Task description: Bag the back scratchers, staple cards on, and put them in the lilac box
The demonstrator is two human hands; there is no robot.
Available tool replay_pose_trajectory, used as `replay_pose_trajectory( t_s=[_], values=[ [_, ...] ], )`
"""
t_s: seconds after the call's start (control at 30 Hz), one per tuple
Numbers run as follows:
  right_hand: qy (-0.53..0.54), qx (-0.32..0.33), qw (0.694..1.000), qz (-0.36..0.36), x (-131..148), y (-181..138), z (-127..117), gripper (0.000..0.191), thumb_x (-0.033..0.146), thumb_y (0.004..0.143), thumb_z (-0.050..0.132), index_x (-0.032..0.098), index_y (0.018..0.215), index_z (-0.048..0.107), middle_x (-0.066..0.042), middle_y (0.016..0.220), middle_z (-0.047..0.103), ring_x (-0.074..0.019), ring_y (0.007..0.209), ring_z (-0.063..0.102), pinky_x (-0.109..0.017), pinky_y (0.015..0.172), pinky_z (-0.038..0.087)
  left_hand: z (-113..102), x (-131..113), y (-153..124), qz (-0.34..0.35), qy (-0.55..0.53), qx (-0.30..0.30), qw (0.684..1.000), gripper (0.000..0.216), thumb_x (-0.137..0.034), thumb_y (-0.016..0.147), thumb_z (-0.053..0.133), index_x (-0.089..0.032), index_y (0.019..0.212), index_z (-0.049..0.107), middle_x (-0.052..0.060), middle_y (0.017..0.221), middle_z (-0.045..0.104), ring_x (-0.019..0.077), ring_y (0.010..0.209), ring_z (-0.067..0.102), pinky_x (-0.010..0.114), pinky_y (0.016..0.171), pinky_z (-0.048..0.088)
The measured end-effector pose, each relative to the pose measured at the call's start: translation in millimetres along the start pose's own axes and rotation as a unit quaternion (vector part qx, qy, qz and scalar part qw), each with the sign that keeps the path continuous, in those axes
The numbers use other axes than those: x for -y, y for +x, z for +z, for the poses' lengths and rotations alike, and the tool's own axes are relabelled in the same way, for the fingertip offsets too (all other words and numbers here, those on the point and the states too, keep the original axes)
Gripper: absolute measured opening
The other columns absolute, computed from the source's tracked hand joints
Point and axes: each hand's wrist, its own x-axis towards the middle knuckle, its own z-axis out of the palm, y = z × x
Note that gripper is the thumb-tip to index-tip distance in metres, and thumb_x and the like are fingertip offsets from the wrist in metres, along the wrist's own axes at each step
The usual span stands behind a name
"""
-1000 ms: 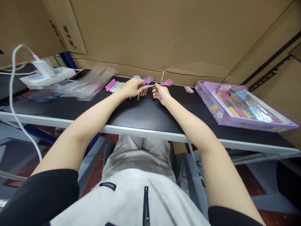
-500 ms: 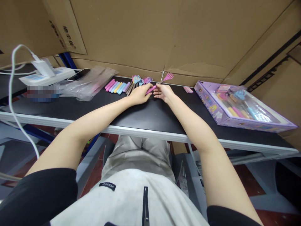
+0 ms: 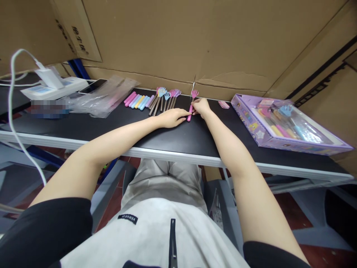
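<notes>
A pink back scratcher [image 3: 190, 110] with a claw head stands claw-end away from me over the black tabletop. My right hand [image 3: 202, 107] is closed on it from the right, the fingers around the upper handle. Beside it on the left, my left hand [image 3: 173, 118] is open, its fingers stretched toward the handle; whether the fingertips touch it I cannot tell. Behind my left hand lie several metal rods with claw heads [image 3: 166, 97] in pink, blue and purple. Left of those sits a row of coloured handles [image 3: 141, 102].
A purple display box [image 3: 256, 138] with packed scratchers stands at the right. A small pink card [image 3: 223, 104] lies near it. At the left are clear plastic bags [image 3: 103, 100], a phone [image 3: 93, 86] and a power strip [image 3: 69, 86] with a white charger. Cardboard [image 3: 167, 41] walls the back.
The back scratcher has swung from a slant to nearly straight away from me. My left hand has come off the handle and its fingers have straightened; my right hand now grips it.
</notes>
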Motion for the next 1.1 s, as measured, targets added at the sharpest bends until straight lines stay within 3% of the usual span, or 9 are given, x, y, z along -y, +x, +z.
replay_pose_trajectory(
  t_s=[0.1,0.2,0.33,0.57,0.8,0.97,1.1],
  values=[
    [-0.165,-0.01,0.984,-0.058,1.9,-1.8,-0.8,0.026,0.011,0.098,0.051,0.01,0.103,0.076,-0.018,0.101,0.076,-0.0272,0.093,0.075,-0.04,0.09,0.061,0.3,1.8,0.9,0.007,-0.001,0.007,1.0,0.045,-0.017,0.102,0.047,-0.013,0.144,0.064,0.016,0.146,0.065,0.0265,0.135,0.062,0.043,0.119,0.046],
    [-0.328,-0.015,0.941,-0.088,8.3,-12.6,-3.5,0.035,0.009,0.097,0.051,0.007,0.123,0.074,-0.024,0.131,0.07,-0.0348,0.127,0.066,-0.044,0.107,0.053,-1.3,1.3,1.8,0.006,0.013,0.021,1.0,0.044,-0.018,0.103,0.045,-0.009,0.14,0.066,0.018,0.145,0.065,0.0284,0.135,0.062,0.044,0.119,0.045],
    [-0.416,0.006,0.904,-0.101,9.9,-22.0,-8.6,0.042,0.019,0.101,0.051,0.003,0.138,0.066,-0.027,0.149,0.057,-0.0381,0.143,0.052,-0.049,0.116,0.047,-4.4,1.7,2.2,-0.007,0.022,0.038,0.999,0.042,-0.02,0.104,0.046,-0.006,0.137,0.068,0.021,0.145,0.065,0.029,0.136,0.061,0.042,0.121,0.044],
    [-0.464,0.066,0.867,-0.172,-4.1,-7.3,-20.0,0.045,0.013,0.103,0.041,0.005,0.137,0.068,-0.024,0.147,0.058,-0.0359,0.14,0.054,-0.045,0.119,0.044,-7.9,1.4,3.0,-0.015,0.018,0.064,0.998,0.044,-0.02,0.104,0.046,-0.007,0.142,0.065,0.02,0.151,0.061,0.0274,0.141,0.058,0.041,0.124,0.041],
    [-0.42,0.093,0.879,-0.203,-12.0,8.4,-28.9,0.038,0.014,0.101,0.05,0.008,0.13,0.073,-0.022,0.143,0.064,-0.0318,0.135,0.06,-0.04,0.119,0.043,-32.7,0.3,-0.6,-0.077,-0.034,0.147,0.986,0.051,-0.031,0.1,0.055,-0.023,0.15,0.061,0.006,0.16,0.054,0.0212,0.145,0.055,0.033,0.122,0.039],
    [-0.381,0.111,0.897,-0.196,-11.7,9.7,-32.8,0.03,0.011,0.097,0.056,0.013,0.118,0.078,-0.018,0.137,0.07,-0.0308,0.13,0.065,-0.038,0.114,0.046,-58.8,-1.5,18.6,-0.134,-0.061,0.181,0.972,0.044,-0.036,0.088,0.067,-0.028,0.13,0.076,0.002,0.128,0.077,0.0212,0.116,0.073,0.027,0.1,0.054],
    [-0.384,0.111,0.899,-0.179,-7.1,5.9,-34.8,0.031,0.011,0.095,0.059,0.014,0.12,0.077,-0.017,0.138,0.07,-0.0309,0.13,0.065,-0.038,0.111,0.048,-61.1,-19.3,56.9,-0.173,-0.021,0.185,0.967,0.027,-0.031,0.085,0.068,-0.023,0.106,0.083,0.003,0.087,0.08,0.0245,0.09,0.077,0.031,0.085,0.06]
  ],
)
